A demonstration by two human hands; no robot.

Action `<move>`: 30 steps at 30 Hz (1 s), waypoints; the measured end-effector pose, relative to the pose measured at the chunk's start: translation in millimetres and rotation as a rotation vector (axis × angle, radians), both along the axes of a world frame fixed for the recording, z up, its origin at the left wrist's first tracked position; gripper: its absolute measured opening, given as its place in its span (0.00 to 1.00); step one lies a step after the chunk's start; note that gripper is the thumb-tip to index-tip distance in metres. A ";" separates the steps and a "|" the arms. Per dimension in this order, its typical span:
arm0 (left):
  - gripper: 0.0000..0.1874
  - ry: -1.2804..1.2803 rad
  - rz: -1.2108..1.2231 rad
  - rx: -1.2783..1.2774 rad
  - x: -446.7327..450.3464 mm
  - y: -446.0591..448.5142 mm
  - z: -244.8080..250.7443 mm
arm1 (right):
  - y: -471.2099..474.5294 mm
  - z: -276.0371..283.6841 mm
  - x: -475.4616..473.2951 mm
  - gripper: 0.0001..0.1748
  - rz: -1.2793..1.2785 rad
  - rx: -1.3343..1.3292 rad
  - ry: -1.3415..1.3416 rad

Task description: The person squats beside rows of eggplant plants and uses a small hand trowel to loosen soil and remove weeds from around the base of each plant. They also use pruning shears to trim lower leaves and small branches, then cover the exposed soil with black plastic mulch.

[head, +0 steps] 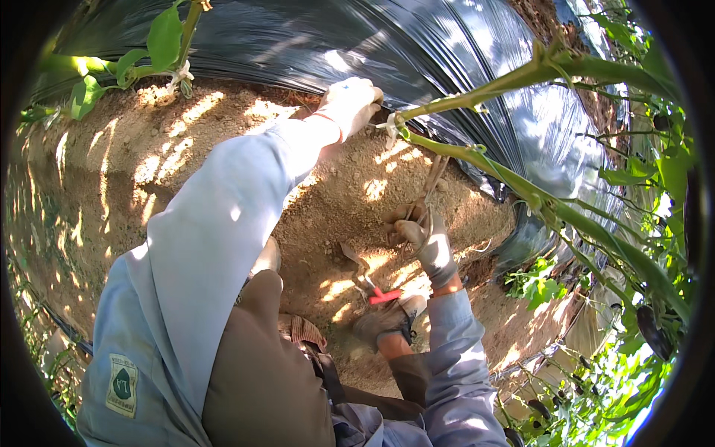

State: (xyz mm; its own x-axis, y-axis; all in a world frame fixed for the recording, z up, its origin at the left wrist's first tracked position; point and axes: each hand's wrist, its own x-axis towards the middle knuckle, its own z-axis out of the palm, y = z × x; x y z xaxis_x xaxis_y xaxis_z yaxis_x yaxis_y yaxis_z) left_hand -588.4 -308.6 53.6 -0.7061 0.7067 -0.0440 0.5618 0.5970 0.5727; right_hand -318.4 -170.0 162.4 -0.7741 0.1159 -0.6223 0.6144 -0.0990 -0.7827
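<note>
My left hand point(352, 106), in a light glove, reaches to the edge of the black plastic mulch film point(290, 72), beside the bare soil. Its fingers are curled and their tips are hidden, so what they hold does not show. Lower right, my gloved right hand point(419, 240) is closed round thin brown strands point(434, 181), stems or cord, that rise towards a forked green plant stem point(475, 152). White ties point(391, 127) wrap the fork between my hands. Near my shoe lies a small metal-bladed hand tool point(385, 296) with a red handle.
Thick green branches cross the upper right, close to the camera. Another tied plant point(180, 72) stands at upper left. Eggplants point(653, 332) hang among leaves at the right edge. My shoe point(385, 323) and bent knees are near the soil point(346, 184).
</note>
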 end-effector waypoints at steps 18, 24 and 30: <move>0.08 0.221 -0.117 0.051 3.3 -5.7 -20.1 | -20.5 -25.4 -78.4 0.30 0.092 0.144 -0.373; 0.08 0.182 -0.093 -0.017 2.9 -3.6 -14.9 | -21.9 -32.6 -76.9 0.32 0.068 0.157 -0.311; 0.09 0.210 -0.121 0.060 5.0 -6.1 -15.3 | -14.0 -39.0 -73.1 0.34 -0.036 -0.002 -0.333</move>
